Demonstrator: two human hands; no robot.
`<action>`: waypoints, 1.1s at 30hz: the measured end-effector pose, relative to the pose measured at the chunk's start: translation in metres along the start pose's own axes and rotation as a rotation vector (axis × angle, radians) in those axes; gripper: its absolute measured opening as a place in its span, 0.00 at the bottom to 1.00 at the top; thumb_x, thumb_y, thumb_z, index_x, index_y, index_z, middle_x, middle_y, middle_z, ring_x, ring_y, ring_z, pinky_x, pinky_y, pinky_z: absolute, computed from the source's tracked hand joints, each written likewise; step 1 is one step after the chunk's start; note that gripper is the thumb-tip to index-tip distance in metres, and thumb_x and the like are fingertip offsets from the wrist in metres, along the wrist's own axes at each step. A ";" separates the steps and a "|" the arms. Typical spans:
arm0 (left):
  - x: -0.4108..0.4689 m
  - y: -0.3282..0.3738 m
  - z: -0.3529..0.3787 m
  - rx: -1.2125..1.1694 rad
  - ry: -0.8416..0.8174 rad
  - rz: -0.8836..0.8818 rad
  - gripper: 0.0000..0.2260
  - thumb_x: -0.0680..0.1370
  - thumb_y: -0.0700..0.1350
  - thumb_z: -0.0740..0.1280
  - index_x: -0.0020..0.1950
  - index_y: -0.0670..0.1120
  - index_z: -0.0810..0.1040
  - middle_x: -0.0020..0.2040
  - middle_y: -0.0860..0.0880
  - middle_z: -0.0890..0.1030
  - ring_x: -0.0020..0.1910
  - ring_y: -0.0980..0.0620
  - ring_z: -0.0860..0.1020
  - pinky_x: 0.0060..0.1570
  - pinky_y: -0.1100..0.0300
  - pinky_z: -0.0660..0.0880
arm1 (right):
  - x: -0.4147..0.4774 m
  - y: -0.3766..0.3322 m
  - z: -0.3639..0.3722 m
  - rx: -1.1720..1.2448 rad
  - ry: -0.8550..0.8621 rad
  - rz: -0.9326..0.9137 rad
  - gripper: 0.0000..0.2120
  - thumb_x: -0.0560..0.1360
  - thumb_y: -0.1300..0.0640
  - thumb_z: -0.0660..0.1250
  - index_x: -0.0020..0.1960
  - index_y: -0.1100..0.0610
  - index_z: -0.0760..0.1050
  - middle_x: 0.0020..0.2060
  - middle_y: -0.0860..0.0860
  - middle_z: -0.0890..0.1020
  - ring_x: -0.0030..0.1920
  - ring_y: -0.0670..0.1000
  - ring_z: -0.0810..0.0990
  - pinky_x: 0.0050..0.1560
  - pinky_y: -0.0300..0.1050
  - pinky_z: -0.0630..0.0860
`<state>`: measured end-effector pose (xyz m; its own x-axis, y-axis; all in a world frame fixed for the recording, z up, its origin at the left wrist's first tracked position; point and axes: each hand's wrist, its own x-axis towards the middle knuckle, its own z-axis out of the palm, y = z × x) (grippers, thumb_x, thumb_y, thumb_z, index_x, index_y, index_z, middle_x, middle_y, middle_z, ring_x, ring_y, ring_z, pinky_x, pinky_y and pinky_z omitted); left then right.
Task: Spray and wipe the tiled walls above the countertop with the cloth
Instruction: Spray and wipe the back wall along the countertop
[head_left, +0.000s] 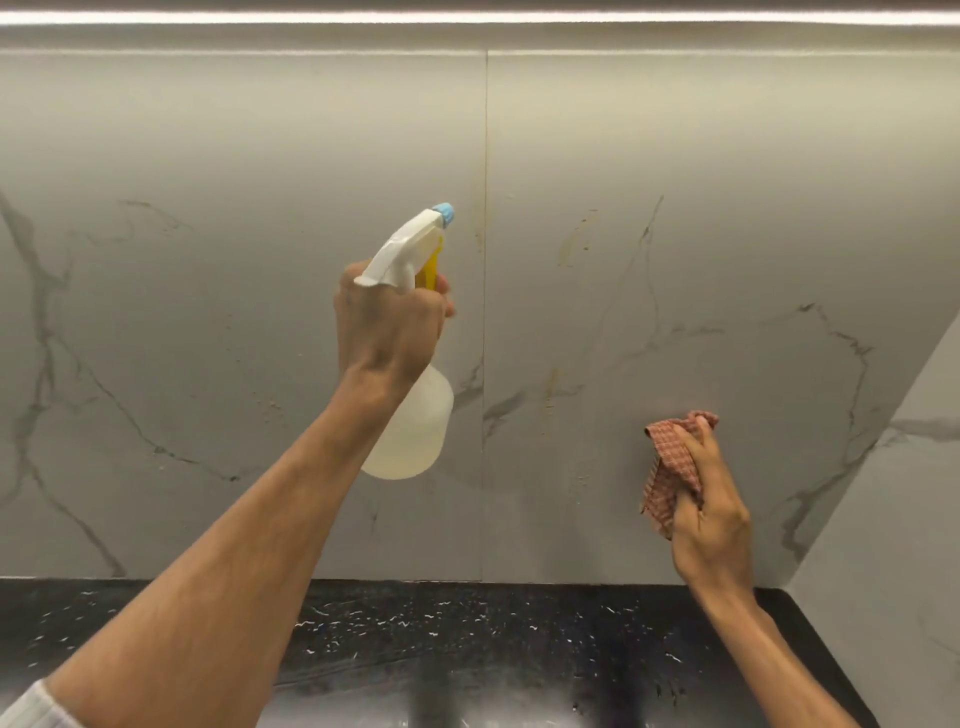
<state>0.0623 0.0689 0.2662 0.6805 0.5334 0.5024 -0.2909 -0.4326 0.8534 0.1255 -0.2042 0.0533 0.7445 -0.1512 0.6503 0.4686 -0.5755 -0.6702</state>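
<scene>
My left hand (387, 327) grips a translucent white spray bottle (413, 431) by its neck, fingers on the yellow trigger. The bottle's blue nozzle points up and to the right at the grey marble-look tiled wall (675, 208), close to the vertical tile joint. My right hand (709, 512) is shut on a crumpled red checked cloth (670, 467), held near the wall low on the right tile. Brownish streaks mark the wall beside the joint and on the right tile.
A black speckled countertop (493, 634) runs along the bottom of the wall. A side wall (893, 519) of the same tile meets the back wall at the right corner. A light strip (467, 15) glows along the top.
</scene>
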 end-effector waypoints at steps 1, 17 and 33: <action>-0.001 -0.005 -0.002 0.009 -0.016 -0.002 0.09 0.61 0.34 0.62 0.28 0.46 0.77 0.27 0.50 0.80 0.35 0.39 0.83 0.35 0.52 0.81 | 0.000 0.000 0.000 -0.006 -0.004 -0.001 0.34 0.74 0.77 0.61 0.74 0.52 0.68 0.77 0.46 0.65 0.71 0.27 0.57 0.65 0.16 0.54; -0.034 -0.049 -0.002 0.018 -0.144 -0.127 0.06 0.58 0.39 0.62 0.28 0.45 0.78 0.28 0.49 0.82 0.37 0.42 0.84 0.42 0.44 0.82 | -0.001 -0.020 0.008 0.024 0.002 0.107 0.27 0.81 0.68 0.60 0.77 0.51 0.65 0.77 0.44 0.61 0.76 0.52 0.63 0.74 0.54 0.62; -0.086 -0.107 0.003 0.068 -0.173 -0.284 0.11 0.63 0.41 0.62 0.36 0.32 0.76 0.32 0.33 0.78 0.33 0.33 0.80 0.37 0.36 0.79 | 0.002 -0.022 -0.003 -0.002 -0.048 0.102 0.25 0.82 0.66 0.61 0.77 0.53 0.65 0.77 0.49 0.62 0.76 0.55 0.64 0.73 0.51 0.60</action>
<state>0.0368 0.0671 0.1318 0.8335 0.5109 0.2103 -0.0321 -0.3352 0.9416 0.1156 -0.1939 0.0707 0.8103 -0.1703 0.5607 0.3882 -0.5607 -0.7314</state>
